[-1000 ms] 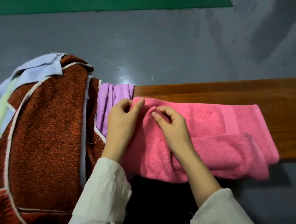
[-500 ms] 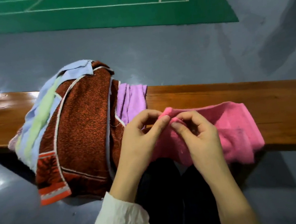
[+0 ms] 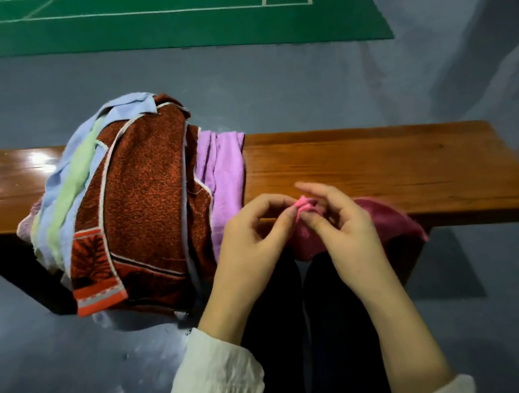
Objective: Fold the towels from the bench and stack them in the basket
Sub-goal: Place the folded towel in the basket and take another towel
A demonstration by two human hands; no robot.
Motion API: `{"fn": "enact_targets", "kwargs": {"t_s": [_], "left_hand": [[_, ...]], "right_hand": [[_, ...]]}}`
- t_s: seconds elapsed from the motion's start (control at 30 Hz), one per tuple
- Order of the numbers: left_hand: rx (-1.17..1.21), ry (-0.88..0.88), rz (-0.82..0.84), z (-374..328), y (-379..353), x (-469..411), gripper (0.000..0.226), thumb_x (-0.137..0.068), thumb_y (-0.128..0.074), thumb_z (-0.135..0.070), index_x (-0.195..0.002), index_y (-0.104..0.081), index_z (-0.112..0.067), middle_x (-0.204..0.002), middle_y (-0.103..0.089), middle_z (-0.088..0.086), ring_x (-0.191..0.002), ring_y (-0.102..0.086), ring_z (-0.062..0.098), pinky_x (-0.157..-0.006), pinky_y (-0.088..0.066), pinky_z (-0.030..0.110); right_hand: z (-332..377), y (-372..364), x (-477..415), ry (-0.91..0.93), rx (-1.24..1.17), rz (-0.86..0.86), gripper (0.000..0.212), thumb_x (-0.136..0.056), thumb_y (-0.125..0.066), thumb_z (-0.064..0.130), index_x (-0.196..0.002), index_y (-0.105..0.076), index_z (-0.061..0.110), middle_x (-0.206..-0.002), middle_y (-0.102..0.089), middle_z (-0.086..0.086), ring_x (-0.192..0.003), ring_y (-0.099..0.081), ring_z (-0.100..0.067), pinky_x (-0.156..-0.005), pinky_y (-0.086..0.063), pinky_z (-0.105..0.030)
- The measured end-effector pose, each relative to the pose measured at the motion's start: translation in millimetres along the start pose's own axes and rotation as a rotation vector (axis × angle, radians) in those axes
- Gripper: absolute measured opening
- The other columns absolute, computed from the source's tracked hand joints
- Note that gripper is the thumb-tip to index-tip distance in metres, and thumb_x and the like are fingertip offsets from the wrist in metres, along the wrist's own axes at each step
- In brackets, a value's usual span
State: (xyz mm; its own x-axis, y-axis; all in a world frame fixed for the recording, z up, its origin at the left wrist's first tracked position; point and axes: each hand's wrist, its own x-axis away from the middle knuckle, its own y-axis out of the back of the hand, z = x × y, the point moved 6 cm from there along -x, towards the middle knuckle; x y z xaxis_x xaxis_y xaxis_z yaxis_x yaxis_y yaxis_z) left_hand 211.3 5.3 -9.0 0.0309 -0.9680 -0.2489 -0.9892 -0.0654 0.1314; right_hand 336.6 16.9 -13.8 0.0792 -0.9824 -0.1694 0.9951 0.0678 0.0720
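Pinching bunched fluffy pink towel (image 3: 390, 222): both hands, over glossy wooden bench (image 3: 379, 160).

The pink terry towel (image 3: 389, 217) is mostly hidden behind the left hand (image 3: 252, 241) and right hand (image 3: 345, 228). Only a tuft shows between their fingertips, and its edge right of the right hand is blurred. Left of the left hand, a lilac cloth towel (image 3: 224, 174) lies largely under a rust-red patterned towel (image 3: 145, 191), and the glossy wooden bench (image 3: 379, 164) is cut off.
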Motion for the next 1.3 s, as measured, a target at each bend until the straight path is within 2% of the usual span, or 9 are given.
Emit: {"fn": "enact_targets", "kwargs": {"t_s": [0.17, 0.43, 0.53, 0.67, 0.77, 0.87, 1.03, 1.2, 1.3], "left_hand": [[-0.176, -0.152, 0.043, 4, -4, 11, 0.036, -0.082, -0.067, -0.007, -0.103, -0.047, -0.028, -0.095, -0.059, -0.003, -0.090, -0.060, 0.008, -0.083, -0.046, 0.015], [-0.570, -0.189, 0.125, 48, 11, 23, 0.010, -0.087, -0.064, -0.021, -0.096, -0.066, -0.016, -0.102, -0.057, -0.006, -0.098, -0.058, 0.010, -0.089, -0.044, 0.021], [-0.628, -0.213, 0.142, 53, 15, 20, 0.018, -0.089, -0.051, -0.022, -0.098, -0.067, -0.022, -0.105, -0.056, -0.007, -0.097, -0.058, 0.011, -0.081, -0.050, 0.035], [-0.723, -0.234, 0.146, 43, 8, 19, 0.040, -0.080, -0.031, -0.019, -0.108, -0.055, -0.033, -0.107, -0.044, -0.009, -0.095, -0.056, 0.017, -0.069, -0.054, 0.036], [-0.791, -0.197, 0.200, 43, 3, 17, 0.038, -0.078, -0.033, -0.022, -0.100, -0.063, -0.025, -0.104, -0.047, -0.003, -0.089, -0.055, 0.023, -0.066, -0.052, 0.039], [-0.787, -0.203, 0.166, 43, 14, 16, 0.030, -0.082, -0.040, -0.021, -0.092, -0.066, -0.009, -0.100, -0.055, 0.005, -0.088, -0.057, 0.027, -0.076, -0.049, 0.042], [-0.683, -0.216, -0.007, 29, 40, 14, 0.029, -0.086, -0.057, -0.038, -0.085, -0.062, -0.010, -0.095, -0.058, -0.001, -0.090, -0.055, 0.013, -0.084, -0.042, 0.021], [-0.580, -0.250, -0.132, 10, 48, 6, 0.022, -0.082, -0.060, -0.030, -0.072, -0.047, -0.016, -0.079, -0.055, -0.002, -0.077, -0.053, 0.012, -0.073, -0.040, 0.017], [-0.447, -0.209, -0.209, -11, 51, 0, 0.021, -0.083, -0.068, -0.018, -0.084, -0.047, -0.019, -0.075, -0.052, -0.010, -0.067, -0.049, 0.001, -0.066, -0.038, 0.015]], "right_hand": [[-1, 10, 1, -0.008, 0.073, -0.115, 0.011, -0.090, -0.056, 0.000, -0.091, -0.066, 0.006, -0.086, -0.067, 0.004, -0.082, -0.059, 0.002, -0.079, -0.045, -0.015], [3, 28, -5, 0.003, 0.040, -0.313, 0.020, -0.094, -0.056, 0.011, -0.086, -0.061, 0.029, -0.081, -0.061, 0.015, -0.077, -0.053, 0.004, -0.075, -0.043, -0.017], [3, 33, -8, 0.007, 0.030, -0.353, 0.020, -0.094, -0.056, 0.013, -0.086, -0.061, 0.030, -0.082, -0.061, 0.014, -0.079, -0.053, -0.002, -0.076, -0.044, -0.023], [7, 37, -13, 0.027, 0.028, -0.379, 0.021, -0.095, -0.055, 0.012, -0.086, -0.061, 0.030, -0.082, -0.061, 0.014, -0.077, -0.053, 0.003, -0.073, -0.043, -0.016], [7, 38, -13, 0.037, 0.017, -0.383, 0.022, -0.094, -0.055, 0.010, -0.085, -0.061, 0.030, -0.080, -0.060, 0.015, -0.073, -0.052, 0.005, -0.069, -0.041, -0.012], [6, 44, -11, 0.038, 0.015, -0.411, 0.022, -0.095, -0.055, 0.011, -0.086, -0.061, 0.031, -0.081, -0.061, 0.015, -0.076, -0.053, 0.003, -0.073, -0.042, -0.017], [8, 51, -11, 0.036, 0.031, -0.436, 0.019, -0.095, -0.055, 0.014, -0.088, -0.061, 0.030, -0.085, -0.061, 0.016, -0.079, -0.053, 0.007, -0.075, -0.042, -0.014], [15, 52, -9, 0.056, 0.032, -0.449, 0.019, -0.096, -0.054, 0.016, -0.088, -0.062, 0.031, -0.087, -0.062, 0.013, -0.086, -0.055, -0.003, -0.078, -0.044, -0.022], [26, 60, -8, 0.090, 0.036, -0.481, 0.017, -0.096, -0.054, 0.016, -0.090, -0.061, 0.030, -0.087, -0.062, 0.012, -0.086, -0.056, -0.004, -0.079, -0.046, -0.026]]}}
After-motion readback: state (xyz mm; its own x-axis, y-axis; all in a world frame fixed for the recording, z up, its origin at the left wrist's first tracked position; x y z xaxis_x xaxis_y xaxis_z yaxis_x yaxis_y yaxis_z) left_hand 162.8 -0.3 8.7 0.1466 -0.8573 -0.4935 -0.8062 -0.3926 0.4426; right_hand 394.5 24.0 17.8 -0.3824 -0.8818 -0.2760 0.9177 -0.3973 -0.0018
